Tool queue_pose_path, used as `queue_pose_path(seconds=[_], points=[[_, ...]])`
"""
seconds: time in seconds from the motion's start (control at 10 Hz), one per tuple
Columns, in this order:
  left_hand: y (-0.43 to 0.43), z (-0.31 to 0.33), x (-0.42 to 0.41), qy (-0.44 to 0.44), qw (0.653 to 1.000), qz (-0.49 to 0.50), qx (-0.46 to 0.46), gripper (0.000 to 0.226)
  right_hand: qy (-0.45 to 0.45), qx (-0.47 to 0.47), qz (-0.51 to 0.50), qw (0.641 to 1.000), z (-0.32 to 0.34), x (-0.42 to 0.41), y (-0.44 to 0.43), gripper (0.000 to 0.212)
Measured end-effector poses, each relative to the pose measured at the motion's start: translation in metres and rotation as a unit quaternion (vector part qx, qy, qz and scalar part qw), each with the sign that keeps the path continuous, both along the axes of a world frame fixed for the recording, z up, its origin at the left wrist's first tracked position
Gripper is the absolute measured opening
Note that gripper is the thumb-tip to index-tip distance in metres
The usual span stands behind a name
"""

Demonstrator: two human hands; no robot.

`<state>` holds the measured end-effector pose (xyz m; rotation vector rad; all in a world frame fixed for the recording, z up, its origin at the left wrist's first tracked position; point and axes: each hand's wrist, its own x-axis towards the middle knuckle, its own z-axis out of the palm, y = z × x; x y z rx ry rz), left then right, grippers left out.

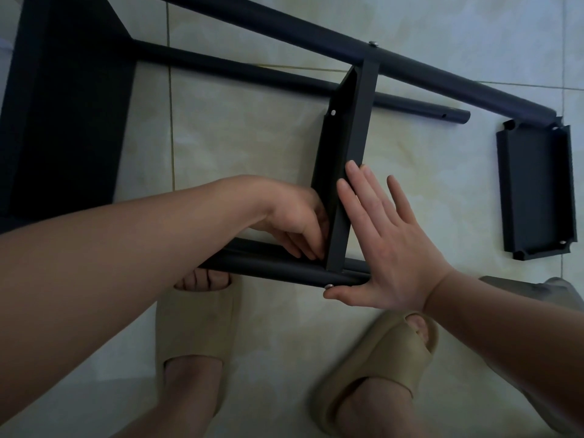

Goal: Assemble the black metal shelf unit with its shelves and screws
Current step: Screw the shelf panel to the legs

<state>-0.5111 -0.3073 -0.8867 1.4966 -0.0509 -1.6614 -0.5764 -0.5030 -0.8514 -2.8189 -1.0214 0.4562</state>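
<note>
Midway — one shelf screwed btw poles, spare shelf at 3 o'clock unmounted. Right hand flat, fingers spread, bracing it; left hand grip at corner — can't tell.

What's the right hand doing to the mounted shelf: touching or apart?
Touching. Head view: right hand presses straight fingers flat against mounted shelf.
</note>
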Motion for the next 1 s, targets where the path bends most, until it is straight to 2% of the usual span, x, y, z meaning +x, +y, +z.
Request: queue_pose_path(seconds=[0.3, 0.6, 1.0], points=[[-0.0003, -0.0011, -0.0059, 0.018, 0.999, 0.035, -0.019, 0.013, 0.000, -0.010, 0.001, 1.000, 0.0004, 0.0004, 0.0001, 0.128], [0.0042, 0.0005, -0.0027, 0.083, 0.994, 0.052, -0.045, 0.015, 0.001, -0.013, 0.002, 1.000, 0.0013, 0.0007, 0.0002, 0.128], [0.0016, 0.0000, -0.0008, 0.086, 0.996, -0.003, -0.005, 0.011, -0.001, -0.008, 0.003, 1.000, 0.0006, 0.0004, 0.0004, 0.124]])
